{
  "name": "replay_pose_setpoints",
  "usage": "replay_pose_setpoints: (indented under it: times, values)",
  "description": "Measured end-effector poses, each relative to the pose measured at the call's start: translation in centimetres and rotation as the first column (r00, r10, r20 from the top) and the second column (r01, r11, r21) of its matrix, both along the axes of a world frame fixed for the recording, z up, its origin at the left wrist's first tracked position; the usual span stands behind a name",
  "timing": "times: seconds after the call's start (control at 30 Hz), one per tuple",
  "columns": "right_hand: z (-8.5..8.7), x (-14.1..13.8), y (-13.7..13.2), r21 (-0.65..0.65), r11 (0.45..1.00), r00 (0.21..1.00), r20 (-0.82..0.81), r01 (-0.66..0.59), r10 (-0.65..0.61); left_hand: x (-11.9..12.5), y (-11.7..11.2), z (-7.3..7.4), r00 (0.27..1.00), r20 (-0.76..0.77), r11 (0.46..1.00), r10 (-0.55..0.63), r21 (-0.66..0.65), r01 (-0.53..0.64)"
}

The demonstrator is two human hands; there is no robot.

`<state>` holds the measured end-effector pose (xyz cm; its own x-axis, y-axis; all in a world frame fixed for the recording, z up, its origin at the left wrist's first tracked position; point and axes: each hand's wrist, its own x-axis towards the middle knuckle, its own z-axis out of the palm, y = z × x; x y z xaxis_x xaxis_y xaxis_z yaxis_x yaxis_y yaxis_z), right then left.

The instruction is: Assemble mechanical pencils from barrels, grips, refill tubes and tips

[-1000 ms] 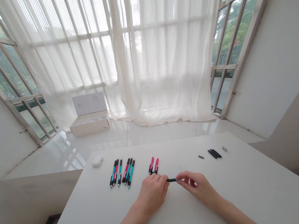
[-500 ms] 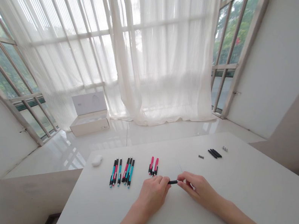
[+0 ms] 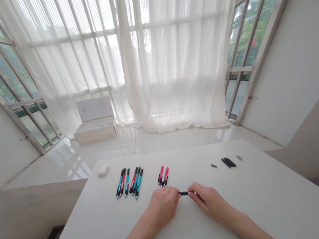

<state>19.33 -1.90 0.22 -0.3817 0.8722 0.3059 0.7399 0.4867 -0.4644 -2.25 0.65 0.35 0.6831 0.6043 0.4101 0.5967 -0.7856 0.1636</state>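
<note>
The slim black barrel (image 3: 183, 193), plain, dark and straight, is level above the white table (image 3: 253, 205), near the far pink pens (image 3: 164, 175). The left hand (image 3: 164, 205) grips its left end; the right hand (image 3: 208, 201) pinches its right end, perhaps at a paler tip.

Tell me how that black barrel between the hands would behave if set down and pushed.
The black barrel looks slim and rounded, so it would probably roll on the flat white table. It runs straight between left hand and right hand, suggesting stiffness; its small size hints it's light.
</note>
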Motion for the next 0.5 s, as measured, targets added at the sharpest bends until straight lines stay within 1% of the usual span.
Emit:
replay_pose_setpoints:
  times: [0.07,0.13,0.27,0.37,0.5]
  values:
    - [-0.04,-0.08,0.0,0.005,1.0,1.0,0.002,-0.008,0.008,0.0,0.05,-0.02,1.0,0.007,1.0,-0.019,0.01,0.019]
    - [-0.27,-0.16,0.03,0.007,1.0,1.0,0.004,0.014,-0.014,0.02,0.05,0.04,0.999,0.013,0.999,-0.032,0.025,0.031]
    - [-0.46,-0.22,-0.06,-0.002,0.999,0.999,-0.013,0.051,-0.051,0.07,0.01,0.11,1.0,0.012,0.999,-0.012,0.048,0.012]
    - [0.0,-0.2,-0.2,0.01,1.0,1.0,-0.02,0.022,-0.022,0.09,0.02,-0.04,1.0,0.007,0.998,0.007,0.055,-0.008]
    - [0.22,-0.24,-0.18,0.046,0.999,1.0,0.003,-0.007,0.007,0.11,0.07,-0.3,1.0,0.012,0.997,-0.021,0.077,0.02]
